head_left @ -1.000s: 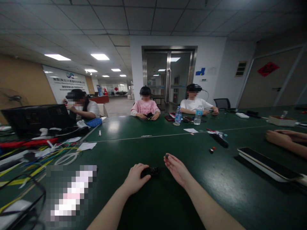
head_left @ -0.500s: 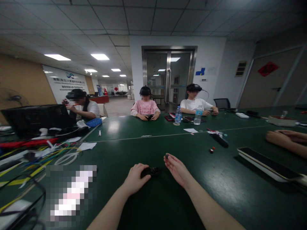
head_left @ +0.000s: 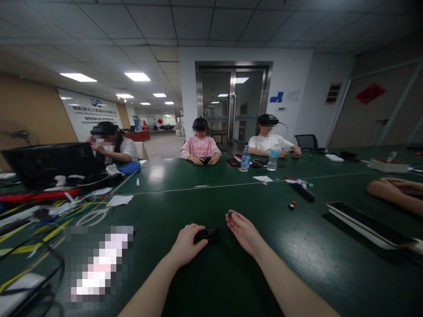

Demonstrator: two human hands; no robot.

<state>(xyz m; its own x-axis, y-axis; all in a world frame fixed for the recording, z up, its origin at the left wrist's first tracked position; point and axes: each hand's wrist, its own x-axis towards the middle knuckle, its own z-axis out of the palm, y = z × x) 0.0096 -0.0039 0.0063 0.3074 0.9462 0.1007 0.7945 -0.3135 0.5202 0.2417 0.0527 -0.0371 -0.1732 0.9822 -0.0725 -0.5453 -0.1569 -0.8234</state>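
Note:
My left hand (head_left: 189,243) lies on the green table with its fingers wrapped round a black handheld device (head_left: 210,235) that looks like a small remote control. The device's far end shows small markings or buttons; the rest is under my fingers. To the right of it, apart from the device, my right hand (head_left: 243,233) is raised a little, palm turned inward. Between its thumb and fingertips is a small dark piece (head_left: 230,213), too small to name.
Cables (head_left: 94,216) and a black monitor (head_left: 49,165) crowd the left side. Bottles (head_left: 272,157) stand across the table. At right lie a long black-topped device (head_left: 370,224) and another person's hands (head_left: 385,188). Several people sit around the table.

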